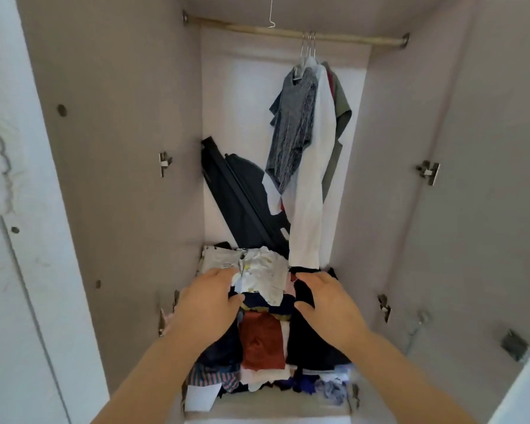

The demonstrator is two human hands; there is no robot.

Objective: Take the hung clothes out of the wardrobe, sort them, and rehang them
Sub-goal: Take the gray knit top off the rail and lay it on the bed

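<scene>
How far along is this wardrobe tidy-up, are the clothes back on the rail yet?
A few garments hang bunched at the right of the rail; a bare hanger dangles above. The left hand and right hand rest on the pile below. Whether the hung ones are sorted or yet to come out, I can't tell.

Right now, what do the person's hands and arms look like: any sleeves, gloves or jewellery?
Both are bare. The left hand and right hand wear no gloves, and no ring shows on them. The left forearm and right forearm carry no sleeve, watch or band as far as the picture's lower edge.
</scene>
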